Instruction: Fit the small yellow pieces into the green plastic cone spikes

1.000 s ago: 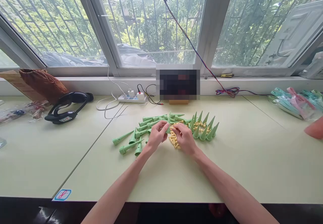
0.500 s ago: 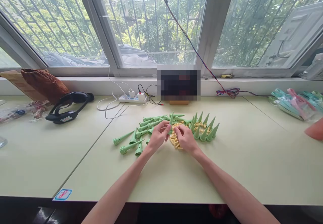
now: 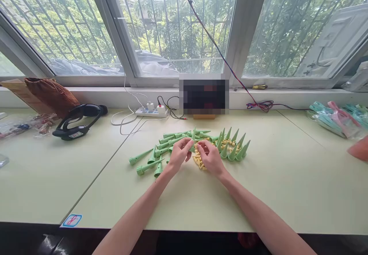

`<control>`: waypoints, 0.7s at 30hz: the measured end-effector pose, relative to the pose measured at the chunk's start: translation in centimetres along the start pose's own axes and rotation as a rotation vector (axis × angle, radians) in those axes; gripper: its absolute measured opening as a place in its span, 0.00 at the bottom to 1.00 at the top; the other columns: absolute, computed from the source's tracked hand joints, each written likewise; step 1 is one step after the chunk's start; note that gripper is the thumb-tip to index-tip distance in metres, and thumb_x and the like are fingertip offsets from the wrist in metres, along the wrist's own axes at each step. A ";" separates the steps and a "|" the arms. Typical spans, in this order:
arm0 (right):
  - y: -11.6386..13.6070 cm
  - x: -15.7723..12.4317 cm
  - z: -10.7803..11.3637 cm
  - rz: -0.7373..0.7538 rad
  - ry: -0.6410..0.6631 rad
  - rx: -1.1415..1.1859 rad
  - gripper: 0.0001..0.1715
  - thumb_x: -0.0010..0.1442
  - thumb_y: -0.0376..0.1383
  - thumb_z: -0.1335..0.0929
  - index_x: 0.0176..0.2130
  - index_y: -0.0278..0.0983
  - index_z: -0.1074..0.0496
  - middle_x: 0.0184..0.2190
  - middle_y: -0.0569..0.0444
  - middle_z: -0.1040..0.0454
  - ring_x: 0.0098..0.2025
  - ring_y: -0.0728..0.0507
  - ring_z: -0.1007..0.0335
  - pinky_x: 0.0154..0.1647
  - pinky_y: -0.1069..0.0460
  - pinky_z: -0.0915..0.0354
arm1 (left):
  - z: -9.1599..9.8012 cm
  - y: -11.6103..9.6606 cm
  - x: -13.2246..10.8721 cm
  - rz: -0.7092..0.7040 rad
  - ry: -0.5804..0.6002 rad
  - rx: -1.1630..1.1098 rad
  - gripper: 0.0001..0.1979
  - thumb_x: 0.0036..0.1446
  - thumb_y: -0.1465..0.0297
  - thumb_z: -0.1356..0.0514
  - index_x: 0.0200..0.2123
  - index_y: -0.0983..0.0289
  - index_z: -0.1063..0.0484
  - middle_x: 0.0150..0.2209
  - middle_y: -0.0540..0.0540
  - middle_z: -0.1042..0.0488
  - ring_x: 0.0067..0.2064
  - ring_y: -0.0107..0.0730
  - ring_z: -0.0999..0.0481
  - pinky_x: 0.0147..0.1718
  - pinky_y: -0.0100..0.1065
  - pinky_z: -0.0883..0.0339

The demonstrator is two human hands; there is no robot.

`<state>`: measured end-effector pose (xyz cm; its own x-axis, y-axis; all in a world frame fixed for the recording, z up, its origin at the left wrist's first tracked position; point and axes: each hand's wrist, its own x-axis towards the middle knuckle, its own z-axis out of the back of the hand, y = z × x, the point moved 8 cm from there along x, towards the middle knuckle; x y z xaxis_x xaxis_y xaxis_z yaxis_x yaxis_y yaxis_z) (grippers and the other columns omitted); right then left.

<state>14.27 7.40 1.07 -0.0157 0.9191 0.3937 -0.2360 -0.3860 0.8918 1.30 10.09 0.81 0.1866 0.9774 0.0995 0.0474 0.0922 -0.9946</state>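
My left hand (image 3: 178,154) is closed round a green plastic cone spike (image 3: 193,137) that points up and away from me. My right hand (image 3: 211,156) pinches at the spike's lower end, over a small heap of yellow pieces (image 3: 197,159); what its fingertips hold is too small to make out. To the left lie several loose green spikes (image 3: 149,159) on the pale green table (image 3: 184,197). To the right several green cones (image 3: 234,146) stand upright in a cluster.
A black headset (image 3: 77,120) and a brown bag (image 3: 50,94) sit at the far left. A white power strip (image 3: 151,111) with cables lies by the window sill. Bagged pastel items (image 3: 336,119) are at the far right, near another person's arm (image 3: 359,148).
Both hands stay together at the yellow heap. The green spike in my left hand tilted slightly and my right fingers shifted at its base; nothing else moved.
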 end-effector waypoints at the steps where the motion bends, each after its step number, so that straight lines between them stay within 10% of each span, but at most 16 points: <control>1: 0.2 0.0 0.1 0.017 -0.001 -0.017 0.15 0.65 0.46 0.36 0.40 0.36 0.30 0.32 0.53 0.27 0.25 0.48 0.34 0.26 0.53 0.38 | 0.1 0.1 0.0 0.014 -0.004 -0.019 0.18 0.55 0.55 0.37 0.34 0.66 0.28 0.30 0.51 0.31 0.17 0.16 0.39 0.12 0.25 0.48; 21: 0.5 -0.1 0.3 0.148 -0.024 -0.163 0.16 0.67 0.43 0.37 0.31 0.37 0.32 0.25 0.57 0.33 0.26 0.48 0.41 0.29 0.53 0.42 | -0.2 -0.2 -0.3 -0.017 0.037 0.060 0.17 0.56 0.55 0.38 0.33 0.65 0.30 0.30 0.51 0.29 0.16 0.16 0.40 0.12 0.24 0.48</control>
<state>14.43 7.07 1.54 -0.0395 0.8506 0.5243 -0.3867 -0.4968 0.7769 1.43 9.78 0.98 0.2222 0.9680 0.1161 -0.0077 0.1209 -0.9926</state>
